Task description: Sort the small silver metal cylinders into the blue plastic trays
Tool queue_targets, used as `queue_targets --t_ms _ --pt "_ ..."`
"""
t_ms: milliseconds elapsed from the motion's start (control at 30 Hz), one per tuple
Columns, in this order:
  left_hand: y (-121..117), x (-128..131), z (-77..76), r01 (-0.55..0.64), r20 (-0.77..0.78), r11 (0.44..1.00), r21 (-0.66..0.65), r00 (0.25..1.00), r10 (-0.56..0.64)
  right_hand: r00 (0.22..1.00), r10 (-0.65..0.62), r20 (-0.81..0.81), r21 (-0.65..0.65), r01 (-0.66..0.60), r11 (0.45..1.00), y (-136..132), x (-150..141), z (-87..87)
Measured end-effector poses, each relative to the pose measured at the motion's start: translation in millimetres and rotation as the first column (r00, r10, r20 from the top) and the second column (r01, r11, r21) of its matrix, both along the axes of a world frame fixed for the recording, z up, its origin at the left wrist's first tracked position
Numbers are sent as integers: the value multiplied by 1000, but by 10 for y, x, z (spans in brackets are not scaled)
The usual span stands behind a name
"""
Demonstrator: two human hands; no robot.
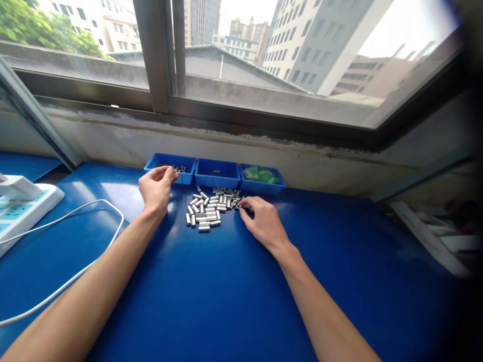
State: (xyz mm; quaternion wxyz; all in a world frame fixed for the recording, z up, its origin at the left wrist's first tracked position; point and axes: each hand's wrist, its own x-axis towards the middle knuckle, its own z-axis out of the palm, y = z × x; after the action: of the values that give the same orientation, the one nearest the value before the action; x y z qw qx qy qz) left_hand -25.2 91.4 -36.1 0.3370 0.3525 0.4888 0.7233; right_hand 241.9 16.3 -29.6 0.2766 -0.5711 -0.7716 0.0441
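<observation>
My left hand [156, 188] is raised at the left blue bin [190, 173], thumb and fingertips pinched together; anything between them is too small to make out. Small dark metal pieces [180, 168] lie inside that bin. At the right edge of a pile, my right hand [266, 223] has its thumb and fingers closed in on small metal parts [234, 198]; what it grips cannot be made out. Beside those parts lie several short silvery metal cylinders [204, 217], loosely heaped on the blue tabletop [211, 291].
The middle blue bin [217, 181] holds one small dark piece. Green packets [260, 174] fill part of the right blue bin [277, 190]. A white power strip [22, 211] and a white cable [107, 203] lie left. Behind the bins stand a wall and window [264, 113].
</observation>
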Motion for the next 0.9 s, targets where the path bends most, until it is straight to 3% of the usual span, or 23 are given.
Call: queue_targets --t_ms 133,267,533,633,800,900 --pt "-129 103 38 140 -105 989 -51 984 -145 998 4 -57 -9 -4 1000 13 8 5" --pt "-335 256 107 358 -355 930 -90 860 -365 985 -7 -174 -66 -5 998 24 2 14" --pt "-628 481 173 498 -562 861 -102 686 -463 858 -120 -499 -135 60 989 4 -17 103" --pt "-676 512 206 536 -572 836 -115 653 -497 733 -144 -665 -189 21 982 8 -27 162" --pt "-732 560 240 627 -548 771 -117 607 -576 343 -237 -909 -334 -258 907 -9 -115 208" --pt "-755 581 213 659 -528 742 -123 590 -611 257 -287 -923 -365 -342 866 -34 -168 209"
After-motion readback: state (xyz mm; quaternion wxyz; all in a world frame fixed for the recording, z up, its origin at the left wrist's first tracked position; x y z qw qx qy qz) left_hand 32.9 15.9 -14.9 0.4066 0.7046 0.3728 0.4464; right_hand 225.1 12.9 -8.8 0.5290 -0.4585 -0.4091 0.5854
